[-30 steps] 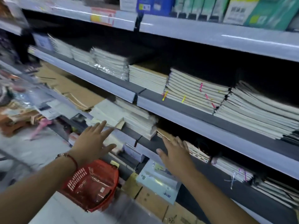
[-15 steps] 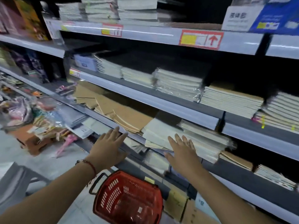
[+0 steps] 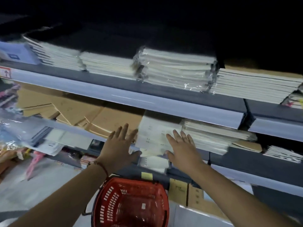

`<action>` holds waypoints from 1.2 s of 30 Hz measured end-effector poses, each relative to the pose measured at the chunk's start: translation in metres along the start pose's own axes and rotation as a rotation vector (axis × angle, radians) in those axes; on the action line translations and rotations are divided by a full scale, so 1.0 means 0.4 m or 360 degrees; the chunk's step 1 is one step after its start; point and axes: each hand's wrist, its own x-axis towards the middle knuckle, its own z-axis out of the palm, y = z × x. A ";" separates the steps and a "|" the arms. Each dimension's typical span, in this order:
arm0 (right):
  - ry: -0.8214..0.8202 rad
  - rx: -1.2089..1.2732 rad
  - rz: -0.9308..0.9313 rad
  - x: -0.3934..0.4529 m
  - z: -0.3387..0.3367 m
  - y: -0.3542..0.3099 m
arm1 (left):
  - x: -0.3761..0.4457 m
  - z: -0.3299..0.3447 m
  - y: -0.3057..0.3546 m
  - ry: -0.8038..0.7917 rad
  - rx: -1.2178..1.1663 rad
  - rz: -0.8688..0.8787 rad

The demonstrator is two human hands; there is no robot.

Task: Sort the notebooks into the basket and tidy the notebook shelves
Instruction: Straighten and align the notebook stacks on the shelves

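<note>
A tilted stack of white notebooks (image 3: 154,133) sits on the middle shelf (image 3: 246,158), jutting over its front edge. My left hand (image 3: 118,146) is stretched out with spread fingers just left of that stack. My right hand (image 3: 182,145) lies flat with straight fingers against the stack's right side. Neither hand grips anything. A red plastic basket (image 3: 131,203) sits on the floor below my arms, apparently with nothing inside. Brown-covered notebooks (image 3: 101,117) lie in a messy pile to the left on the same shelf.
The upper shelf (image 3: 147,100) carries several neat stacks of white notebooks (image 3: 177,68), some shrink-wrapped. More white notebooks (image 3: 218,135) lie right of my right hand. Plastic-wrapped goods (image 3: 19,131) crowd the left. Cardboard boxes (image 3: 186,192) stand on the floor right of the basket.
The view has swung closer and to the left along the shelves. Both hands have moved in on the tilted white stack, and the basket now sits directly below them.
</note>
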 end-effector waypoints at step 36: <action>0.0171 0.0815 0.0614 0.066 0.131 -0.045 | 0.176 0.141 -0.137 0.0325 0.0300 0.0301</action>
